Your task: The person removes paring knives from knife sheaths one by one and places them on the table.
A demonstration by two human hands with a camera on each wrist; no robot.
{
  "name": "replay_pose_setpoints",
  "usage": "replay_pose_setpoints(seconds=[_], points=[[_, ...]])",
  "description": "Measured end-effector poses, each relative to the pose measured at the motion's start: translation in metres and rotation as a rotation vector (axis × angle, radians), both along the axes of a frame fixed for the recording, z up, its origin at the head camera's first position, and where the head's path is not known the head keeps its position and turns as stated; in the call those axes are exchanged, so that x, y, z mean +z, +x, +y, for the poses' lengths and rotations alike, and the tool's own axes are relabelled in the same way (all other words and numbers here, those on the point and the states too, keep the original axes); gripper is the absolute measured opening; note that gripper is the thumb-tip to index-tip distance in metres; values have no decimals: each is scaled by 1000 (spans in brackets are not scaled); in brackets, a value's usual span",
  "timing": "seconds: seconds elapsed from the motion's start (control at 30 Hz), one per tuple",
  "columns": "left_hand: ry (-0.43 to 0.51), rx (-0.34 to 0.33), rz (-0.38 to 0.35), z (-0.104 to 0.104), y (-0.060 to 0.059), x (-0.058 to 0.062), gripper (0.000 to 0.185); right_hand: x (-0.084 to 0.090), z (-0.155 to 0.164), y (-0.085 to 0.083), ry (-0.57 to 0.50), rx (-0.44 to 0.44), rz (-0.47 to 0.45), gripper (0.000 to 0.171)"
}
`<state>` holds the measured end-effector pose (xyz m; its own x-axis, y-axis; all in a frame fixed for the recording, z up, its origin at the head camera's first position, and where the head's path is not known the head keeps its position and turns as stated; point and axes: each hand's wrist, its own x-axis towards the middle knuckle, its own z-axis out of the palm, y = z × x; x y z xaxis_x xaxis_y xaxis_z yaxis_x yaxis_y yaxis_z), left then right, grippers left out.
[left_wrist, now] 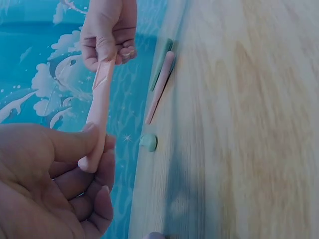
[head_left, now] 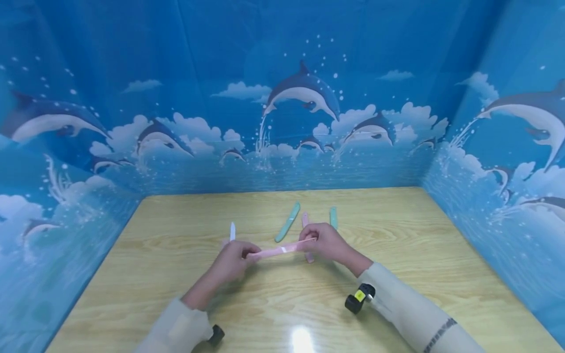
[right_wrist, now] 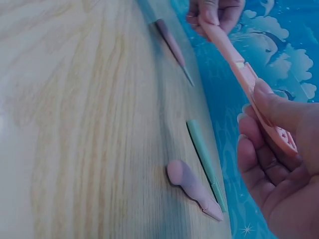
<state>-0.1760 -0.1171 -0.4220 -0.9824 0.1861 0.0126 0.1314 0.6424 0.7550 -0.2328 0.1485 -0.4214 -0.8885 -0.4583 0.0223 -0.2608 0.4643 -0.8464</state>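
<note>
A long pink plastic piece (head_left: 279, 250) with a pale seam near its middle is held level above the wooden table (head_left: 432, 274). My left hand (head_left: 245, 255) pinches its left end between thumb and fingers (left_wrist: 92, 137). My right hand (head_left: 310, 241) grips the other end, thumb on top (right_wrist: 271, 102). In the left wrist view the pink piece (left_wrist: 98, 112) runs from my left hand (left_wrist: 94, 149) up to the right hand (left_wrist: 107, 42). The right wrist view shows the pink piece (right_wrist: 234, 59) reaching my left hand (right_wrist: 212, 15) from my right hand (right_wrist: 266, 129).
Behind the hands lie a teal piece (head_left: 288, 221), a second pink piece (head_left: 305, 219), a shorter teal piece (head_left: 333, 217) and a white blade (head_left: 232, 230). Blue dolphin-print walls (head_left: 282, 122) enclose the table on three sides.
</note>
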Motion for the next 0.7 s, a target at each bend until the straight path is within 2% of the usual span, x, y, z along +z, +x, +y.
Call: replay_pose_setpoints(seconds=[0.23,0.37,0.53,0.7], points=[[32,-66,-71,3,9,4,13,2,3,-1,-84,-65,-66,17],[55,-127,-81,6,13,2,16,5,2,-2,-161,-118,-130,18],[85,-152,-133,13,17,0,16,9,-3,-2,-272,-186,-243,23],[176,-152,-202,22,20,-4,16,11,-12,-2,-330,-258,-294,21]])
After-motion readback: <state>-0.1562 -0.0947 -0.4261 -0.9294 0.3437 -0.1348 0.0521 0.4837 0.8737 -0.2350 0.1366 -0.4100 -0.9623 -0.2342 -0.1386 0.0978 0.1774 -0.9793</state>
